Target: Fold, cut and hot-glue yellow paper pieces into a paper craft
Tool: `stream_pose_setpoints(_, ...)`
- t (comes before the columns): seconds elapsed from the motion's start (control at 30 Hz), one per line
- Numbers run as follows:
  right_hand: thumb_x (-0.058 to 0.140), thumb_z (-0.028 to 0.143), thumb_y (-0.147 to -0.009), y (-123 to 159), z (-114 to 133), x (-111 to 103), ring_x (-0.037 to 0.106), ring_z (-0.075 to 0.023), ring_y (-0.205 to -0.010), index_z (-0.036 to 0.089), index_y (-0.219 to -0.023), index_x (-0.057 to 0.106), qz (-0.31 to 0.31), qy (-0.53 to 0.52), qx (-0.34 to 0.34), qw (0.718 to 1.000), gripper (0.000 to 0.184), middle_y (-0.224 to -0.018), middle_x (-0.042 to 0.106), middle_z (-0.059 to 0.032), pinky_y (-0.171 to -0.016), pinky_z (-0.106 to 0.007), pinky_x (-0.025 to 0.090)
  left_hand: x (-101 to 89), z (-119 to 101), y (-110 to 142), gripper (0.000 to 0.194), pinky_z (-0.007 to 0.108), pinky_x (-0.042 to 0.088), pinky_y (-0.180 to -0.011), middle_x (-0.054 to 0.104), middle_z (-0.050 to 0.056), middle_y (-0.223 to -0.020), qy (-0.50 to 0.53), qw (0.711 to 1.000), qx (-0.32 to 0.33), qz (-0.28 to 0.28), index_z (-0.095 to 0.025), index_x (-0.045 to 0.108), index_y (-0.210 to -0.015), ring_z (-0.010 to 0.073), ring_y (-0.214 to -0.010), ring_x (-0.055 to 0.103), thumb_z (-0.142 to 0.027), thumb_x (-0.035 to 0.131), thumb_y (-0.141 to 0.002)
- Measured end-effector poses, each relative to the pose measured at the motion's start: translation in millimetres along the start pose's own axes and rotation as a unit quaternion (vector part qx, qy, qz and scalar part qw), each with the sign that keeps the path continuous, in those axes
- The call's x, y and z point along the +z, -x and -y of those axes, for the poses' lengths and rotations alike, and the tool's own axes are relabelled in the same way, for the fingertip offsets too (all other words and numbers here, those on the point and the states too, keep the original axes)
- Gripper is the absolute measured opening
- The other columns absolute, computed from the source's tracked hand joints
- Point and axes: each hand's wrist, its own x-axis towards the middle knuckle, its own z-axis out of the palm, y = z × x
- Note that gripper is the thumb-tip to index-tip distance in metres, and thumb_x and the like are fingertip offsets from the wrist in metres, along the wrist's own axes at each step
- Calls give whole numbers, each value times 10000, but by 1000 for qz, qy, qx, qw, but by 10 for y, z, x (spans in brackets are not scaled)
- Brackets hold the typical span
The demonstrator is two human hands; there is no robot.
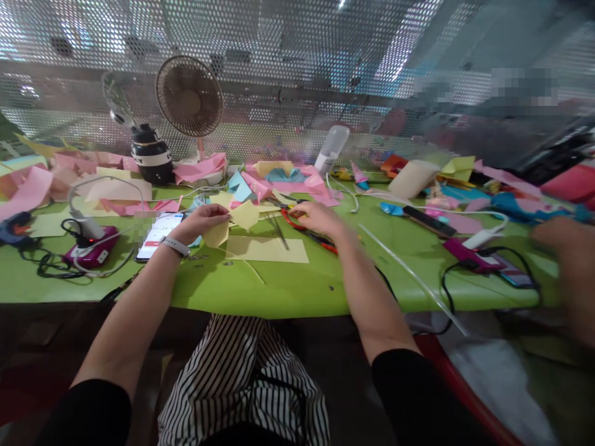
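My left hand (204,222), with a pale band on the wrist, pinches a cut piece of yellow paper (245,215) above the green table. Another yellow piece (216,235) hangs just below the fingers. My right hand (318,218) is over a red-handled tool (292,220); its fingers are blurred and partly hidden, so a grip cannot be made out. Beneath and between both hands lies a flat yellow paper strip (269,249) with slim metal tweezers (280,233) across it. A second tool with red and black handles (324,241) lies partly under my right forearm.
A lit phone (158,236) and a purple power block (94,246) lie left. Behind stand a fan (189,96), a black bottle (152,153) and scattered coloured paper. On the right are a clear rod (411,275), another power block (474,255) and another person's blurred arm (574,272).
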Motion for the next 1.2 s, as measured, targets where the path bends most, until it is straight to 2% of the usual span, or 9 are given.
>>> stream_pose_setpoints(0.07,639,121,-787,55,-164,-154,706,-237,-911,255,-1080,775,-21,43,98,994,350,-1085,779,-51,-707,-274,480,-24,7,-6,263,225,455,-568,705,35,-794,-17,1000,5,9,-159,666,-859,125,-654,622,-378,776,-762)
stream_pose_setpoints(0.13,693,181,-774,103,-325,-274,700,-235,-843,230,-970,787,-2,71,167,983,223,-1002,787,-66,-636,-269,447,-46,12,-11,287,235,475,-581,722,44,-803,-35,999,7,17,-160,671,-870,138,-672,642,-399,783,-756)
stream_pose_setpoints(0.27,666,221,-811,123,-447,-329,690,-208,-767,211,-877,777,1,80,198,977,129,-927,785,-71,-600,-265,423,-66,41,-33,337,270,524,-651,759,63,-847,-42,999,-8,21,-162,688,-919,169,-739,687,-396,820,-716)
stream_pose_setpoints(0.4,654,252,-830,69,-354,-230,700,-232,-909,218,-983,765,0,67,150,986,192,-1038,779,-70,-688,-282,455,-64,79,-65,333,277,533,-691,761,55,-870,-20,999,-25,17,-167,696,-903,166,-767,693,-361,845,-677)
stream_pose_setpoints(0.6,604,262,-877,-23,-256,-29,693,-262,-1008,203,-1094,744,-27,86,135,987,265,-1126,754,-106,-805,-322,491,-79,88,-67,329,252,494,-596,722,42,-826,3,1000,-19,-11,-163,693,-908,141,-671,649,-357,844,-690)
stream_pose_setpoints(0.77,626,228,-853,-89,-95,164,656,-317,-1087,153,-1079,749,16,141,79,987,268,-1148,727,-172,-885,-374,495,-51,76,-47,284,236,483,-583,710,34,-810,7,1000,-5,-8,-161,666,-895,123,-650,627,-335,819,-731)
stream_pose_setpoints(0.87,595,180,-856,-98,19,211,625,-314,-1136,140,-1095,744,-41,132,32,990,285,-1188,705,-177,-955,-393,477,-39,78,-38,246,236,499,-627,715,33,-815,16,1000,1,10,-156,656,-908,122,-689,639,-284,800,-755)
stream_pose_setpoints(1.03,565,181,-865,-74,317,308,674,-215,-887,177,-964,758,-68,-40,-92,993,217,-1012,749,-92,-822,-315,516,-54,127,-36,338,249,514,-635,730,42,-843,27,999,21,32,-156,648,-1032,138,-705,669,-301,797,-766)
stream_pose_setpoints(1.2,515,268,-936,-60,778,438,655,-173,-737,185,-1050,734,-199,-145,-155,957,260,-964,761,-73,-725,-284,514,-23,194,-65,513,270,520,-630,757,71,-864,6,998,37,52,-159,629,-1204,162,-703,686,-377,796,-770)
